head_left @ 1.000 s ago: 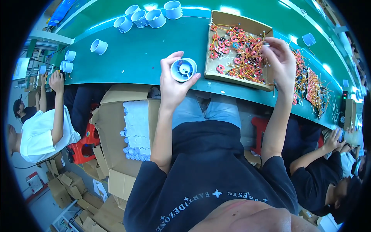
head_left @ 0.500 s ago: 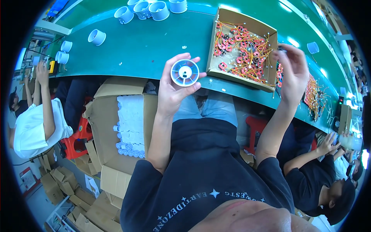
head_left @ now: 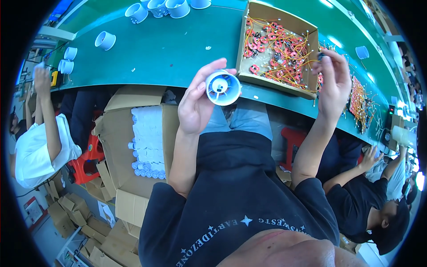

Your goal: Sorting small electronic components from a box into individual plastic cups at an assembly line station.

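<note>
My left hand (head_left: 198, 104) grips a white round plastic fan housing (head_left: 222, 87), its open face turned toward me, just in front of the green bench's edge. My right hand (head_left: 332, 82) is raised over the right side of a cardboard box (head_left: 276, 82) filled with small red parts on yellow wires (head_left: 275, 44). Its fingertips pinch a small dark part with a thin wire hanging down from it.
The green workbench (head_left: 178, 49) carries several more white housings (head_left: 105, 41) at the back left. A carton of stacked white housings (head_left: 147, 142) stands by my left knee. Other people sit on my left (head_left: 33, 147) and right (head_left: 369, 196). Loose wired parts (head_left: 360, 100) lie right of the box.
My left hand has brought the white housing down and closer to me. My right hand has lifted from the box's right edge, now pinching a small wired part.
</note>
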